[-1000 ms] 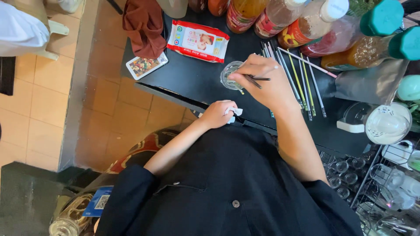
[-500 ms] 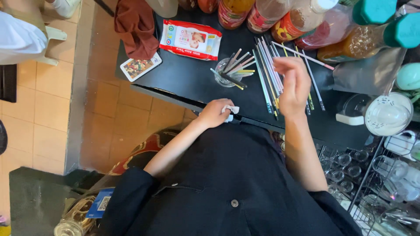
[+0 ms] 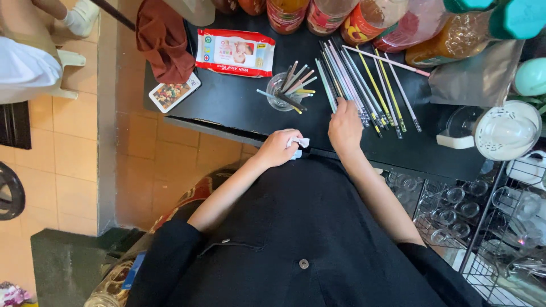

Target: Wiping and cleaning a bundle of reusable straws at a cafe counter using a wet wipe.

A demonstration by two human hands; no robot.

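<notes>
While left hand [image 3: 277, 149] stays balled tight around white wipe [image 3: 298, 143], best pinching one straw [image 3: 343, 79] with right hand [image 3: 344, 126] fingertips, glass [image 3: 282, 91] at ten o'clock.

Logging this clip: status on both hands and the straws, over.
Left hand closed on a white wipe at the counter edge. Right hand on the laid-out straws. Glass of straws beside, nothing blocking.

The person is wearing a black top [image 3: 307, 227] with sleeves ending above the elbows and small dark buttons [image 3: 304, 264] down the front; both forearms and hands are showing bare.
</notes>
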